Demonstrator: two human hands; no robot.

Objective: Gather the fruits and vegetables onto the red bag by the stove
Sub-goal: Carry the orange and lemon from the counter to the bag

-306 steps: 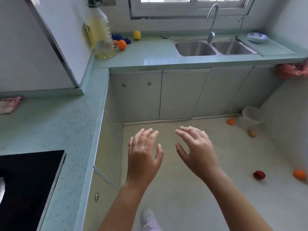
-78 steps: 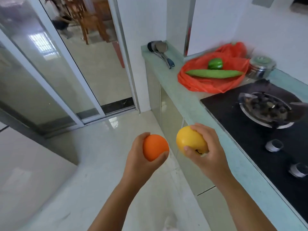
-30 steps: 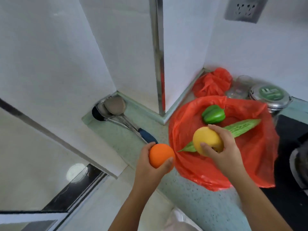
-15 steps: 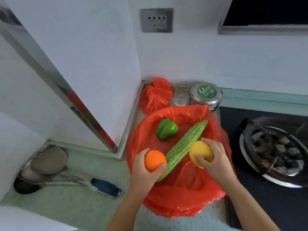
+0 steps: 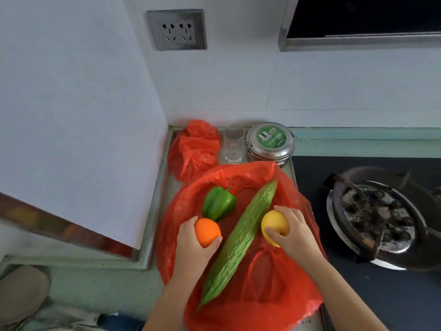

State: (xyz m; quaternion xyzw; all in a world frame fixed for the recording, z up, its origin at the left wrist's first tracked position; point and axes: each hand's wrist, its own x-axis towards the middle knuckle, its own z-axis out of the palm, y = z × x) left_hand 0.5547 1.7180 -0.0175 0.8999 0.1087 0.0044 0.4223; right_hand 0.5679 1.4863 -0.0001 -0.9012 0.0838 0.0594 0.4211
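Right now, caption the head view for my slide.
Left hand holds orange, right hand yellow fruit, over red bag.

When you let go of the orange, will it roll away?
Probably a little. The orange in the left hand looks round and smooth, so it could roll. The crinkly red bag under it should slow it, and the green pepper and long bumpy gourd on either side may stop it.

We had a single head-worn view, close above the pale green counter [image 5: 100, 280], facing steeply down towards the white wall corner [image 5: 167, 111].
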